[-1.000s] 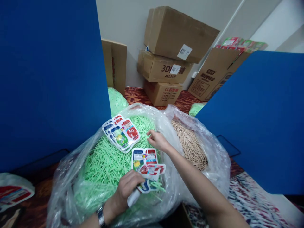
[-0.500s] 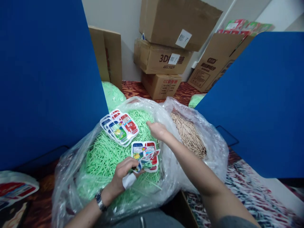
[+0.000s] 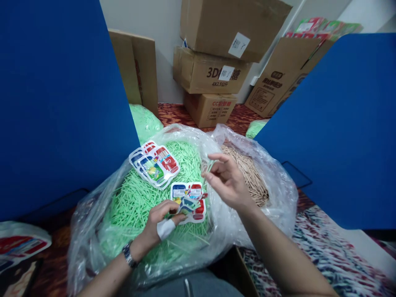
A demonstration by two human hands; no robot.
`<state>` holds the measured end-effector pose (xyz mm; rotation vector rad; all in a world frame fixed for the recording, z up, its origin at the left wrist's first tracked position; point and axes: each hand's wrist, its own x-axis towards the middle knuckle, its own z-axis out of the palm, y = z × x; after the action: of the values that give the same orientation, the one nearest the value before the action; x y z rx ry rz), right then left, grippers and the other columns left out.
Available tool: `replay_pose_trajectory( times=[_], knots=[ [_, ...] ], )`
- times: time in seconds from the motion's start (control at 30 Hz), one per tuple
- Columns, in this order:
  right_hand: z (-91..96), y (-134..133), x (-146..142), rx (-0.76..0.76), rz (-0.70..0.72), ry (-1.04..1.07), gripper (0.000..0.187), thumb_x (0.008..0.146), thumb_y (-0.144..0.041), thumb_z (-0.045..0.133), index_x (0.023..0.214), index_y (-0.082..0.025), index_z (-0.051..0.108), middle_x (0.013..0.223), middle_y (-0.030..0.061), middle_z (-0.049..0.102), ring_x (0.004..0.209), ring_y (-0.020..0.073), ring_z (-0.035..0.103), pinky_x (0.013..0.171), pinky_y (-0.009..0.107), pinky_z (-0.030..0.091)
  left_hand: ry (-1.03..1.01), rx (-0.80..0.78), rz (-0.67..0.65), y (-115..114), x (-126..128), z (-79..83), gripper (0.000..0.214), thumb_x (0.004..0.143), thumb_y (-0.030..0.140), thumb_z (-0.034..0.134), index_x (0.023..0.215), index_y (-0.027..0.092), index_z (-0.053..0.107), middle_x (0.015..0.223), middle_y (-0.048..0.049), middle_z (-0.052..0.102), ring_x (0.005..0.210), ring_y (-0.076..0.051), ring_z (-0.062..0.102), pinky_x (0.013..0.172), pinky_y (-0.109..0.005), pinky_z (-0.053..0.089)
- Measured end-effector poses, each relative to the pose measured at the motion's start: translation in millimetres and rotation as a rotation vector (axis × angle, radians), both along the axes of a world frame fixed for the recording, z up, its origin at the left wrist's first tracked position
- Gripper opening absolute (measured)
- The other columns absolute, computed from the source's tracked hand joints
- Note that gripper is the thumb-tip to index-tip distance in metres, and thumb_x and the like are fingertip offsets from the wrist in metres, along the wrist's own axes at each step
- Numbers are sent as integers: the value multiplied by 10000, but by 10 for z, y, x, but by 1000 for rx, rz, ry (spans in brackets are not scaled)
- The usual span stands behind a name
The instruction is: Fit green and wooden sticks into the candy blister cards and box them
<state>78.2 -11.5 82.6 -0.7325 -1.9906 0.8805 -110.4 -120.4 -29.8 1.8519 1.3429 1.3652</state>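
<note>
My left hand (image 3: 159, 220), with a white wrap at the thumb and a watch on the wrist, is closed on a small printed pouch (image 3: 189, 205). Its mouth tilts to the right, and pale stick ends seem to show there. Between the thumb and forefinger of my right hand (image 3: 230, 183) are a few thin light-green sticks (image 3: 209, 167), held above the bags. Beneath the pouch lies another flat printed packet (image 3: 200, 209) in red, blue and white. Loose green sticks (image 3: 136, 202) fill the clear plastic bag (image 3: 89, 235) under my left hand.
Fanned printed packets (image 3: 156, 165) rest on the green sticks. To the right, a second clear bag (image 3: 283, 206) holds tan sticks (image 3: 249, 171). Blue panels (image 3: 58, 103) flank both sides. Stacked cardboard boxes (image 3: 213, 80) stand behind, and a patterned cloth (image 3: 328, 251) lies at lower right.
My right hand has come up and right from the green pile, turned over, and now pinches a few green sticks. The pouch in my left hand has tilted slightly.
</note>
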Motion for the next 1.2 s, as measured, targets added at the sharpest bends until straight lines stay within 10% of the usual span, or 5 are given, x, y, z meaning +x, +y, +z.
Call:
replay_pose_trajectory(
  times=[0.43, 0.6, 0.83, 1.0, 1.2],
  knots=[
    [-248, -288, -189, 475, 185, -175, 182, 869, -212, 541, 1030, -255, 611, 1007, 40, 670, 1006, 213, 578, 910, 441, 467, -20, -17, 60, 7, -33, -51, 76, 814, 232, 665, 815, 165, 631, 732, -15, 634, 646, -141, 582, 623, -251, 465],
    [-359, -54, 5, 287, 189, -237, 446, 905, -311, 497, 1342, -247, 438, 1382, 100, 466, 1272, 242, 415, 1032, 476, 366, -144, -131, 81, 2, -50, 11, 81, 808, 233, 658, 795, 155, 641, 774, -29, 657, 686, -156, 604, 638, -255, 473],
    [-562, 39, -11, -45, 83, -119, 158, 905, -294, 514, 989, -189, 596, 882, 39, 665, 808, 153, 632, 739, 293, 502, -421, -223, 107, 52, -46, -3, 165, 808, 256, 649, 933, 149, 645, 837, -46, 682, 715, -164, 620, 645, -260, 501],
    [-474, -87, -126, 75, 54, -120, 93, 879, -248, 557, 935, -202, 616, 840, 30, 661, 785, 154, 613, 711, 277, 467, -494, -67, 352, 80, -16, 31, 115, 835, 255, 617, 771, 159, 619, 804, -32, 633, 706, -143, 589, 626, -239, 478],
    [-503, -98, -162, 122, 65, -126, 76, 890, -205, 525, 897, -204, 601, 811, 27, 634, 762, 149, 589, 687, 267, 448, -314, -41, 272, 47, -26, 95, 180, 803, 220, 645, 633, 164, 626, 841, -53, 625, 777, -171, 600, 702, -275, 471]
  ],
)
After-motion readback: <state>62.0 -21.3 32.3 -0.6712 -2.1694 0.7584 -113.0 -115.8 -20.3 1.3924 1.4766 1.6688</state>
